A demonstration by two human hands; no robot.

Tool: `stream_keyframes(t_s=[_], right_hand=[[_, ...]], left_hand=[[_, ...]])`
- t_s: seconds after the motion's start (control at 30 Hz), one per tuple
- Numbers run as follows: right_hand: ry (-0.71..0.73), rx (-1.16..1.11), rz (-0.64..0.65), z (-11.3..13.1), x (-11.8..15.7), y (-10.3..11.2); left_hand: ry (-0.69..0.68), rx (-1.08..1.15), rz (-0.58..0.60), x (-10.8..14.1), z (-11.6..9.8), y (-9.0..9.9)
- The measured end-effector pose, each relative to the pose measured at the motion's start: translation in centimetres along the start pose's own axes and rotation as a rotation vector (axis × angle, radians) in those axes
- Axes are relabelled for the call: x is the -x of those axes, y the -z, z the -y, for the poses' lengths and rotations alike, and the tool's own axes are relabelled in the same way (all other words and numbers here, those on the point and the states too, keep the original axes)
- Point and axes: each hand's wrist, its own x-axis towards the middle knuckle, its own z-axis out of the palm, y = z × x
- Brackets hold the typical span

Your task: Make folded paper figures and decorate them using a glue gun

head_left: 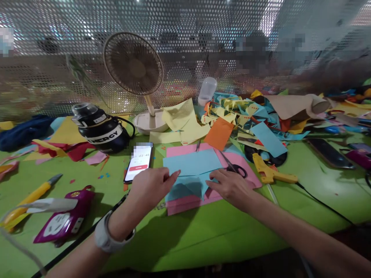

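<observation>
Pale grey wristwatch with a smooth band (104,236): it circled the left wrist, close to the camera.
Bare left hand (155,183): its fingers were curled in, thumb extended at the left side of a light blue folded paper sheet (191,162); I could not tell whether it pinched the paper.
Bare right hand (227,185): its bent fingertips were at the sheet's right side; I could not tell whether they gripped it.
Blue sheet: it lay between both hands on a pink paper sheet (185,207), its lower part creased into angled flaps.
Dark-handled metal scissors (231,167): they lay just beside the right hand.
Yellow plastic glue gun (265,172): it lay right of the pink sheet.
Black-edged phone with a lit screen (142,164): it lay near the left hand.
</observation>
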Motion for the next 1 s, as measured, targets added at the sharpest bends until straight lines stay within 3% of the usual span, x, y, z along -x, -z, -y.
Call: stream_keyframes(t_s=[0.03,0.07,0.17,0.27,0.33,0.63,1.0], right_hand=[[-0.003,-0.017,0.011,-0.1,0.1,-0.2],[-0.013,-0.037,0.016,-0.2,0.2,-0.3],[-0.056,-0.104,-0.001,-0.3,0.2,-0.7],[-0.152,-0.214,-0.008,-0.3,0.1,-0.7],[-0.249,-0.328,0.012,-0.2,-0.1,-0.7],[-0.596,-0.817,-0.057,0.1,-1.7,-1.1],[-0.762,-0.778,0.102,0.6,-2.6,-0.8]], left_hand=[[-0.114,-0.105,-0.102,0.3,-0.2,-0.1],[-0.238,-0.171,-0.132,0.5,-0.3,-0.6],[-0.601,-0.253,-0.061,0.7,-0.2,-3.3],[-0.550,-0.294,-0.031,-0.1,0.5,-5.9],[-0.522,-0.281,-0.027,-0.9,0.9,-6.6],[-0.614,-0.410,0.052,-2.0,0.8,-5.4],[-0.634,-0.425,0.045,-2.1,0.9,-5.6]])
